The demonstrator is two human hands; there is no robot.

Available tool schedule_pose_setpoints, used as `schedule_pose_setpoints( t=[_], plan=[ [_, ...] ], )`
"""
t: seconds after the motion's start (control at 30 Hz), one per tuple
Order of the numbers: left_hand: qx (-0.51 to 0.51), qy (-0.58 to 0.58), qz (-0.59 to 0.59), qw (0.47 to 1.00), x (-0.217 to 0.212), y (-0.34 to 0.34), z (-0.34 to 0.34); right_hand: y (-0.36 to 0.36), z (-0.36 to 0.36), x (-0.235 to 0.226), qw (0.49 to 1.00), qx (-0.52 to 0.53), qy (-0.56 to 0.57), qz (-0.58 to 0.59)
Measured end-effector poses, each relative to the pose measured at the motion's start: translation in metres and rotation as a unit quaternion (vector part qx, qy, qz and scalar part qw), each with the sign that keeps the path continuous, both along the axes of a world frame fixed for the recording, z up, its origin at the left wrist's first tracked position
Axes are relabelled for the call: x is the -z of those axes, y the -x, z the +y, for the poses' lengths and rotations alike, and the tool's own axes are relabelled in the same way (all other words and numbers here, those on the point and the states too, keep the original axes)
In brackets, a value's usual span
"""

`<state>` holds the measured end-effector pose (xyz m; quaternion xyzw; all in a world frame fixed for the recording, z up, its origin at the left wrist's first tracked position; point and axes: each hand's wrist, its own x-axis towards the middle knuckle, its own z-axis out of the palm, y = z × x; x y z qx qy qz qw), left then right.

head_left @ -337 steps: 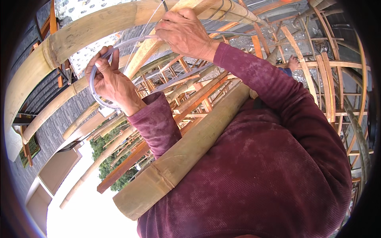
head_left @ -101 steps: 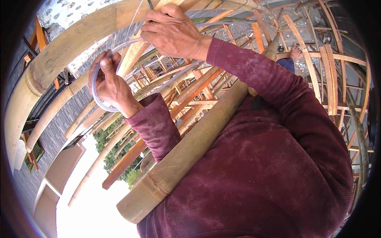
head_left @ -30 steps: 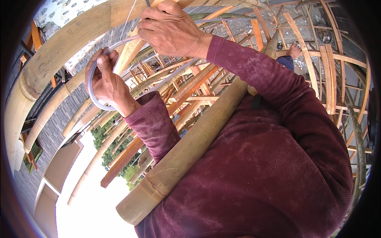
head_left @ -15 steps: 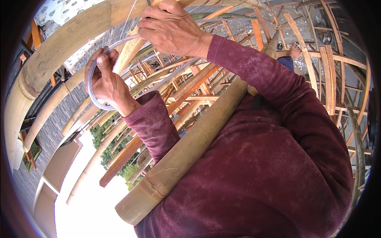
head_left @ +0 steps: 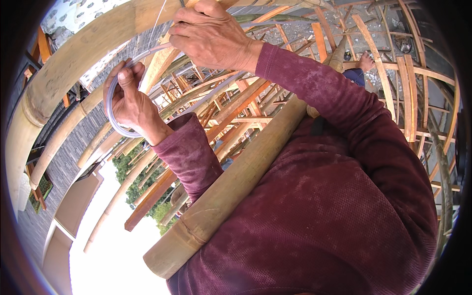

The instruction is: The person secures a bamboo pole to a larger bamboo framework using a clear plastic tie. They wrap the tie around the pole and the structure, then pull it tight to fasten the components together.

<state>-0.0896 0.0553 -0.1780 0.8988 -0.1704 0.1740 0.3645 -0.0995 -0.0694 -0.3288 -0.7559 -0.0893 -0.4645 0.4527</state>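
Beside a thick bamboo beam point(head_left: 81, 51), the left hand point(head_left: 133, 107) holds a looped clear tube point(head_left: 109, 104) between thumb and fingers; the right hand point(head_left: 211, 39) grasps it farther along, the tube spanning between them.

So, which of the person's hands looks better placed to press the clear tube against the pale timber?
Probably the right hand: it grips the clear tube by the pale timber. The left hand sits farther off, at the tube's curve.
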Motion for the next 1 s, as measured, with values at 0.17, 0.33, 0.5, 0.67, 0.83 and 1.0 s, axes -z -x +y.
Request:
schedule_pose_setpoints(
  t=[0.17, 0.33, 0.5, 0.67, 0.83, 1.0],
  plan=[
    [0.005, 0.005, -0.001, 1.0, 0.0001, 0.0003, -0.0013, -0.0004, 0.0, -0.0014, 1.0, 0.012, 0.007, 0.002],
    [0.0, 0.001, -0.005, 1.0, 0.0004, 0.0016, -0.0017, 0.0007, -0.0002, -0.0019, 1.0, 0.013, 0.023, 0.015],
    [-0.002, 0.001, -0.006, 1.0, 0.0003, 0.0013, -0.0026, -0.0003, -0.0004, -0.0013, 1.0, 0.011, 0.016, 0.009],
    [-0.004, -0.005, -0.008, 1.0, 0.0006, 0.001, -0.0028, 0.0002, -0.0012, -0.0015, 1.0, 0.011, 0.006, -0.001],
    [-0.005, -0.008, -0.009, 1.0, -0.0004, 0.0018, -0.0024, -0.0002, -0.0002, -0.0026, 1.0, 0.001, -0.005, 0.0],
    [-0.007, -0.011, -0.015, 1.0, 0.0019, 0.0025, -0.0019, -0.0019, 0.002, -0.0005, 1.0, -0.006, -0.009, 0.004]
  ],
)
